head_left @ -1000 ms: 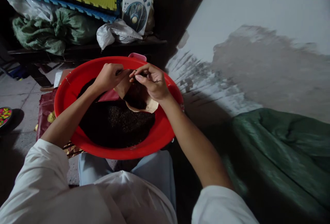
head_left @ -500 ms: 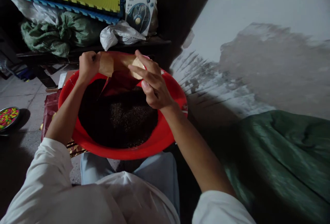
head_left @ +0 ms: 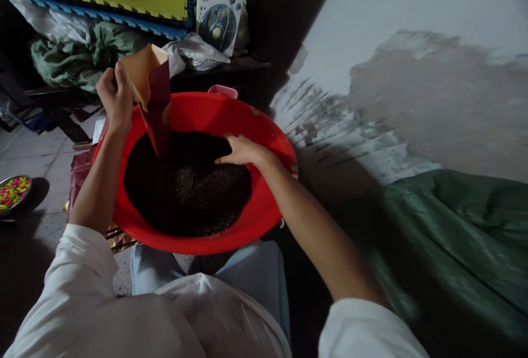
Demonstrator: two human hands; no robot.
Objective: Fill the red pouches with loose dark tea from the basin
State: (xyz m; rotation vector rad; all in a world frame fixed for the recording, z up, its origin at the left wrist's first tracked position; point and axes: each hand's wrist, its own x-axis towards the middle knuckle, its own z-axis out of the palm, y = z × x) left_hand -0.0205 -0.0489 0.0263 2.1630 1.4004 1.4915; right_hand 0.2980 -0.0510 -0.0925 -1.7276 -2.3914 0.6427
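My left hand [head_left: 114, 97] is raised above the basin's left rim, shut on a folded paper packet [head_left: 149, 86] with a tan side and a maroon side. The packet's pointed lower end hangs over a heap of dark granules [head_left: 185, 193] filling the middle of a red plastic basin [head_left: 264, 179]. My right hand [head_left: 243, 150] lies palm down and holds nothing, its fingertips resting at the heap's right edge. The packet's inside is hidden.
A pink handle [head_left: 223, 92] stands at the basin's far rim. A dish of colourful sweets [head_left: 14, 193] sits on the tiled floor at left. A green woven sack [head_left: 454, 226] lies right, below a stained wall [head_left: 412, 99]. Foam mats and bags fill a shelf behind.
Both hands held the packet low over the basin before. My left hand has lifted it up and to the left, while my right hand has let go and dropped onto the granules.
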